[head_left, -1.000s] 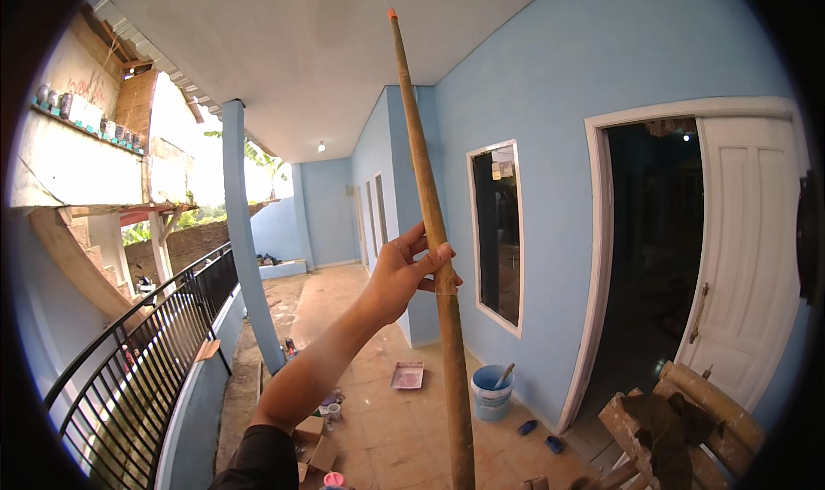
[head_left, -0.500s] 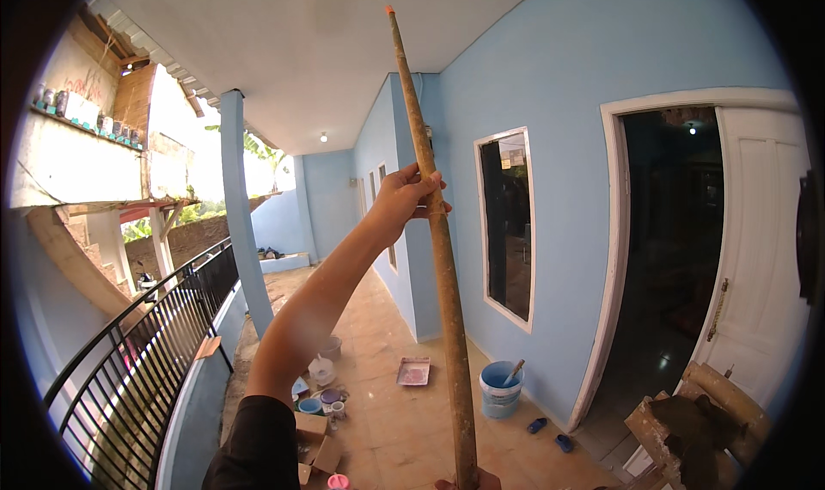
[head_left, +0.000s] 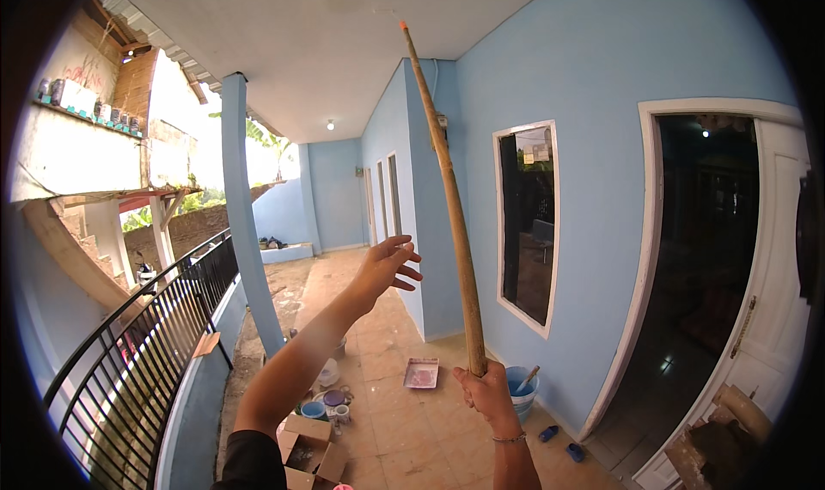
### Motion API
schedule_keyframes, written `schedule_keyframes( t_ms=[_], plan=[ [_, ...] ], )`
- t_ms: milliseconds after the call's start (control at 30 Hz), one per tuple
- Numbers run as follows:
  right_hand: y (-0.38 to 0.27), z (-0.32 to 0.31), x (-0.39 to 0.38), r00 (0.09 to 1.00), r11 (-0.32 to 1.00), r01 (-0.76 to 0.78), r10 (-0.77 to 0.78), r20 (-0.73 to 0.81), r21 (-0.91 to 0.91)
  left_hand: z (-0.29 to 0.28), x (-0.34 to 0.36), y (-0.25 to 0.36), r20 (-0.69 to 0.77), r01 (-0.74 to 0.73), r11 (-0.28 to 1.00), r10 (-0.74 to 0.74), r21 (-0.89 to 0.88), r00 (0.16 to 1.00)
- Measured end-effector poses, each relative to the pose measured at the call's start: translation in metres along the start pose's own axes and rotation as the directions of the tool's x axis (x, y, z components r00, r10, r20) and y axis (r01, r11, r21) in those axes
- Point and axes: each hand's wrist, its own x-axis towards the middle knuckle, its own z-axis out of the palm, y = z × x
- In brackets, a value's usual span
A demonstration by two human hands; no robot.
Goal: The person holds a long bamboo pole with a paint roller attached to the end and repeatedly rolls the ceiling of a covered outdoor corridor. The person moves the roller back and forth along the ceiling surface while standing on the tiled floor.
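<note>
A long bamboo pole (head_left: 457, 215) rises toward the white ceiling (head_left: 331, 43), with an orange fitting at its top and a thin, faint attachment beside it against the ceiling. My right hand (head_left: 484, 391) is closed round the pole’s lower part, low in the view. My left hand (head_left: 387, 271) is open just left of the pole, fingers apart, not touching it. Behind the pole stands the light blue wall with a white-framed window (head_left: 525, 223).
Black railing (head_left: 172, 305) and blue pillar (head_left: 242, 206) run along the left. On the floor are a paint tray (head_left: 421, 374), bucket (head_left: 517, 417), tubs (head_left: 314, 411), cardboard box (head_left: 305, 451) and blue sandals (head_left: 550, 432). An open doorway (head_left: 692, 258) is at right.
My left hand has let go of the pole and moved down and left of it. My right hand has risen into view gripping the pole, which has shifted rightward in the picture.
</note>
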Motion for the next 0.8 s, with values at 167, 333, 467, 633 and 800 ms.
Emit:
schedule_keyframes(
  t_ms=[167,333,467,633,800],
  plan=[
    [0.020,-0.004,-0.032,0.999,0.998,-0.031,0.030,-0.017,-0.059,0.002,-0.005,-0.017,0.063,0.063,0.998,-0.062,-0.023,0.996],
    [0.039,-0.026,-0.130,0.993,0.990,-0.089,0.080,-0.085,-0.109,0.042,-0.018,-0.003,0.117,0.071,0.996,-0.063,-0.062,0.991],
    [0.039,-0.039,-0.230,0.987,0.995,-0.074,0.064,-0.149,-0.060,0.089,-0.042,0.038,0.153,0.000,0.992,0.020,-0.126,0.988],
    [0.034,-0.055,-0.361,0.977,0.985,-0.146,0.129,-0.168,-0.096,0.143,-0.097,0.102,0.231,-0.120,0.946,0.195,-0.302,0.953],
    [0.018,-0.069,-0.455,0.951,0.966,-0.236,0.208,-0.227,-0.102,0.181,-0.191,0.134,0.348,-0.113,0.899,0.276,-0.423,0.896]
  ],
)
